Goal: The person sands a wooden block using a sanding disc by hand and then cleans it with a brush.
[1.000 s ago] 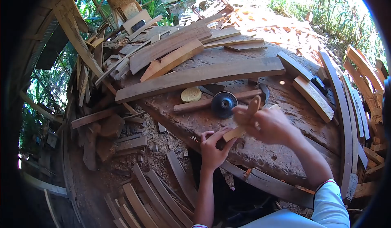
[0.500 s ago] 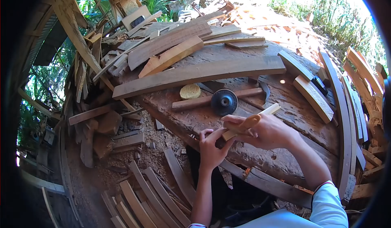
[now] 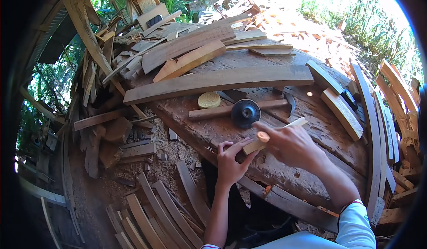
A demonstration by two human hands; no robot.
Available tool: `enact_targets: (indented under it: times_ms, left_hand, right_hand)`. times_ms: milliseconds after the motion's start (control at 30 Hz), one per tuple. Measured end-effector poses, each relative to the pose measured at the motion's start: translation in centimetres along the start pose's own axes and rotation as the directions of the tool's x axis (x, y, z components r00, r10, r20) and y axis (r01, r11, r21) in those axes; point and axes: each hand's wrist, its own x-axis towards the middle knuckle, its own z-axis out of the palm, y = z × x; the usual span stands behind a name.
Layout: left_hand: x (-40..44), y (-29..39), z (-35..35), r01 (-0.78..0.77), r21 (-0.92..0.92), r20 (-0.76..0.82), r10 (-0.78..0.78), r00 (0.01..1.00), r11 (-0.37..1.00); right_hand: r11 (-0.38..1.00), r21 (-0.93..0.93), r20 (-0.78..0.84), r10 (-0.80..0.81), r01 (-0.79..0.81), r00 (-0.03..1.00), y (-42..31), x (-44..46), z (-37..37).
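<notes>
The left hand (image 3: 231,160) holds the near end of a light wood strip (image 3: 299,122) on the bench (image 3: 284,173). Its thumb is on 1 side of the strip and its pointing finger is on the other, so the end is pinched between them. The other fingers are partly tucked out of sight, and I cannot tell if they press on anything.

The right hand (image 3: 296,146) is over the middle of the strip and hides that part. The strip's far end sticks out past the knuckles. This hand is curled around a wooden handle (image 3: 263,136). The handle's round end faces us, so its length is hard to see, and whatever is at its other end is hidden. The fingertips are blurry.

Just past the hands, a black disc (image 3: 245,113) covers part of a long brown stick (image 3: 207,113). A dark curved piece (image 3: 290,104) is at the stick's right end. A round yellow thing (image 3: 209,100) sits just behind the stick; I cannot tell what it is. A long board (image 3: 218,84) lies farther back.

At the lower left, the bottom edge cuts off some curved wood pieces (image 3: 167,209). The right sleeve (image 3: 356,224) is cut off too.
</notes>
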Motion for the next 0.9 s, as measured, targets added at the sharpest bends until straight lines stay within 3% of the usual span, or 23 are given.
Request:
enact_targets:
  times_ms: [33, 100, 133, 167, 200, 267, 333, 433, 467, 533, 600, 667, 733, 833, 900]
  left_hand:
    - [-0.1, 0.3, -0.3, 0.047, 0.038, 0.038, -0.048, 0.998, 0.998]
    - [-0.2, 0.4, -0.5, 0.093, 0.085, 0.077, -0.099, 0.992, 0.992]
    - [-0.1, 0.4, -0.4, 0.064, 0.066, 0.059, -0.068, 0.996, 0.996]
    - [0.0, 0.4, -0.3, 0.036, 0.046, 0.042, -0.038, 0.998, 0.998]
    - [0.0, 0.3, -0.2, 0.037, 0.050, 0.044, -0.039, 0.998, 0.998]
    - [0.1, 0.0, 0.0, -0.042, 0.006, 0.011, 0.042, 0.999, 0.999]
    - [0.1, -0.1, 0.1, -0.049, 0.009, -0.001, 0.049, 0.999, 0.999]
    - [0.1, 0.0, 0.2, -0.043, 0.014, -0.001, 0.043, 0.999, 0.999]
    - [0.1, 0.0, 0.2, -0.031, 0.022, 0.003, 0.031, 1.000, 0.999]
    - [0.0, 0.3, -0.2, 0.001, 0.025, 0.025, -0.001, 1.000, 1.000]
    - [-0.1, 0.2, -0.2, 0.027, 0.021, 0.033, -0.028, 0.999, 0.999]
    - [-0.3, -0.4, -0.3, 0.053, 0.083, 0.083, -0.060, 0.995, 0.995]
    - [-0.1, -0.1, 0.1, 0.030, 0.041, 0.048, -0.032, 0.998, 0.999]
    - [0.1, 0.0, 0.2, -0.014, 0.005, 0.003, 0.014, 1.000, 1.000]
    - [0.1, -0.1, 0.1, -0.035, 0.003, -0.002, 0.035, 0.999, 0.999]
  right_hand:
    - [1.000, 0.007, 0.000, -0.006, 0.006, 1.000, 0.3, 0.4, 0.6]
    - [0.932, 0.204, -0.142, -0.275, 0.300, 0.951, 1.1, 1.4, 1.6]
    - [0.930, 0.209, -0.149, -0.276, 0.303, 0.950, 1.7, 1.5, 1.1]
    - [0.991, 0.093, 0.083, -0.103, 0.095, 0.991, 1.9, 1.6, -0.6]
    - [0.994, -0.070, 0.288, 0.104, -0.087, 0.952, 1.9, 1.5, -2.2]
    - [0.958, -0.147, 0.180, 0.270, -0.245, 0.946, 2.8, 1.6, -3.1]
    - [0.915, -0.301, 0.028, 0.289, -0.268, 0.957, 5.3, 0.9, -2.1]
    - [0.913, -0.233, 0.094, 0.363, -0.334, 0.927, 2.5, 1.3, -2.0]
    - [0.945, -0.146, 0.080, 0.305, -0.291, 0.949, 1.7, 1.3, -1.0]
    - [0.997, 0.080, -0.073, -0.008, 0.014, 0.997, 0.8, 0.7, 1.0]
    - [0.932, 0.268, -0.040, -0.242, 0.244, 0.970, 0.3, 1.4, 2.1]
    - [0.922, 0.329, -0.042, -0.203, 0.205, 0.978, 0.4, 1.0, 1.1]
    - [0.988, 0.153, 0.171, -0.045, 0.019, 0.984, 1.8, 1.1, -0.4]
    - [0.969, -0.113, 0.039, 0.226, -0.220, 0.973, 4.1, 1.0, -2.1]
    - [0.938, -0.200, -0.046, 0.279, -0.282, 0.959, 4.8, 1.3, -1.5]
